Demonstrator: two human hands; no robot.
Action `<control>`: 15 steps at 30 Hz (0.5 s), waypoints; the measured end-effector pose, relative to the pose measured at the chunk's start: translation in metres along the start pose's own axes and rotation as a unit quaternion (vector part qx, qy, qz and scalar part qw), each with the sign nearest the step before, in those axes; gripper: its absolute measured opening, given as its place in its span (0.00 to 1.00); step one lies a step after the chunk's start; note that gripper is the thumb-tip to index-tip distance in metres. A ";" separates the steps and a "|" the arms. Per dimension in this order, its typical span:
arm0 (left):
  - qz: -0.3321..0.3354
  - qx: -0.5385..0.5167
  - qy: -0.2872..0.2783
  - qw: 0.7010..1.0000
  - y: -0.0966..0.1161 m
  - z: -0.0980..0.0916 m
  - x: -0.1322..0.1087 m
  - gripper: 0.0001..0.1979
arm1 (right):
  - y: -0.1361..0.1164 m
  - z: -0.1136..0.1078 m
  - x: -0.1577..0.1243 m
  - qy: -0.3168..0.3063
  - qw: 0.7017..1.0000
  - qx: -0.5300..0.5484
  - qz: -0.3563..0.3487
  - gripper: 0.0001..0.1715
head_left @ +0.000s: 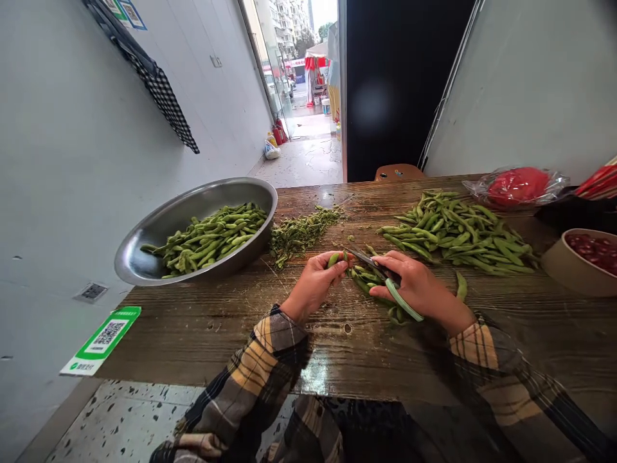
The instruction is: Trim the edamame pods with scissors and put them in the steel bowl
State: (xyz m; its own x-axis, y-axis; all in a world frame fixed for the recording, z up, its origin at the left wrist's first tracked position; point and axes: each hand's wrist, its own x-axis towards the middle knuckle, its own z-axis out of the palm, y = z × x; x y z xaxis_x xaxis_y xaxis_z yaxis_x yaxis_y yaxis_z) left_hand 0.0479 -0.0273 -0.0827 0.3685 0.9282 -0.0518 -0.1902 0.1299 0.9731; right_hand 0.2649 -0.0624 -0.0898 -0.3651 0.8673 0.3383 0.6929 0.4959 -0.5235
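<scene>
Between the fingertips of my left hand (318, 278) is a green soybean pod (333, 259). My right hand (413, 283) grips a pair of scissors (403, 301) with pale green on the handle, their blades pointing at the pod's end by my left fingers. Whether the blades touch the pod I cannot tell. Beneath the scissors lies a small group of pods (365, 276), partly hidden by my right hand. A large heap of pods (463, 231) spreads to the right. At the left, a steel basin (159, 260) holds many pods, and trimmed scraps (301, 235) lie beside it.
The wooden table (212, 341) carries a bowl of dark red pieces (554, 257) at the right and a red item in clear plastic (518, 186) behind it. A green QR code card (108, 334) is at the left edge. A brown stool (400, 172) stands beyond the table.
</scene>
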 end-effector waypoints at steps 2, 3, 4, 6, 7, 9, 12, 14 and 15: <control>0.002 0.001 -0.001 1.000 0.002 0.001 -0.001 0.14 | -0.002 0.000 0.000 -0.014 1.000 -0.003 -0.001 0.29; 0.003 0.009 -0.001 1.000 0.003 0.002 -0.001 0.14 | -0.002 0.000 0.000 -0.017 1.000 -0.003 -0.002 0.29; 0.005 0.019 -0.001 1.000 0.003 0.002 -0.002 0.14 | -0.003 0.000 0.000 -0.018 1.000 -0.003 -0.003 0.29; 0.009 0.034 0.002 0.999 0.004 0.003 -0.003 0.14 | -0.003 0.001 0.000 -0.022 1.000 -0.003 -0.007 0.30; 0.010 0.037 0.007 0.999 0.004 0.003 -0.003 0.14 | -0.003 0.001 0.000 -0.025 1.000 -0.003 -0.007 0.29; 0.012 0.038 0.020 0.999 0.002 0.003 -0.003 0.14 | -0.003 0.003 0.000 -0.033 0.999 -0.004 -0.007 0.29; 0.025 0.052 0.026 0.998 0.000 0.004 -0.003 0.14 | -0.004 0.004 -0.001 -0.040 0.999 -0.006 -0.011 0.29; 0.037 0.081 0.019 0.996 -0.001 0.004 -0.002 0.13 | -0.004 0.004 -0.001 -0.042 0.999 -0.008 -0.017 0.29; 0.045 0.098 0.018 0.994 -0.001 0.004 -0.002 0.13 | -0.005 0.004 -0.001 -0.043 0.999 -0.009 -0.020 0.29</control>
State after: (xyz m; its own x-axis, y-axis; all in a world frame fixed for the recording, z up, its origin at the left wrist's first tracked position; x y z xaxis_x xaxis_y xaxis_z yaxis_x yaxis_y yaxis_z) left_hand 0.0512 -0.0310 -0.0825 0.3253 0.9450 0.0331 -0.0389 -0.0216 0.9990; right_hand 0.2594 -0.0655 -0.0907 -0.4442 0.8482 0.2885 0.6884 0.5292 -0.4961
